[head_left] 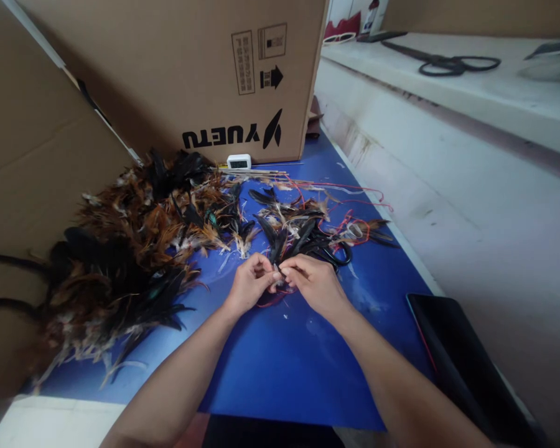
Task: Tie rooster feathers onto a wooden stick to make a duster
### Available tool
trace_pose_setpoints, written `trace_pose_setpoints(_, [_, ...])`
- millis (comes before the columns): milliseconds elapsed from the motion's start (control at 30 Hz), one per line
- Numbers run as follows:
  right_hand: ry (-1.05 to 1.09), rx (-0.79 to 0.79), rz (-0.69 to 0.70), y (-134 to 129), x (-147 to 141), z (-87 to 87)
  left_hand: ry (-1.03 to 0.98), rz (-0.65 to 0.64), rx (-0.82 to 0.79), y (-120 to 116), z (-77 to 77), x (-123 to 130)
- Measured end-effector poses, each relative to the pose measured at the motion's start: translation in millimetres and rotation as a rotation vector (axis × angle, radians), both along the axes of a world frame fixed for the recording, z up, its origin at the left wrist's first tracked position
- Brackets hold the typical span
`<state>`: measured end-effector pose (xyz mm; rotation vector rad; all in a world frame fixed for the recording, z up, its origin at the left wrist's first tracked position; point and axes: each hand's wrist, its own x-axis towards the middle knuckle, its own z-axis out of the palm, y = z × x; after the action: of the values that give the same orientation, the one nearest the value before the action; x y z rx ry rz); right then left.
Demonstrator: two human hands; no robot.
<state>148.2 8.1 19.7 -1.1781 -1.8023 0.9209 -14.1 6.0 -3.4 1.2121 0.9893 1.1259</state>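
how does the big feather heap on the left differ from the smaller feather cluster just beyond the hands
The heap is much larger and piled thick; the cluster is smaller and spread loosely. Red cord loops among the cluster, while the heap shows no such loops. Both mix brown and black and lie on the blue tabletop.

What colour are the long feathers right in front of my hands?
Black or nearly so; the long feathers show best in the head view.
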Motion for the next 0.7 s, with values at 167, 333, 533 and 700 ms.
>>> trace_pose_setpoints(167, [-0.035,0.002,0.0,-0.8,0.9,0.8,0.057,0.012,-0.011,-0.7,1.3,0.6])
trace_pose_setpoints(333, [-0.097,0.108,0.027,-3.5,-0.7,6.6,0.105,0.022,-0.014,-1.5,-1.4,0.9])
trace_pose_setpoints(533, [-0.124,0.16,0.028,-6.4,-3.1,8.4,0.137,0.048,-0.008,-2.6,-3.1,1.5])
trace_pose_setpoints(700, [-0.17,0.175,-0.001,-7.8,-3.9,5.6,0.166,0.067,-0.006,-3.5,-1.8,2.7])
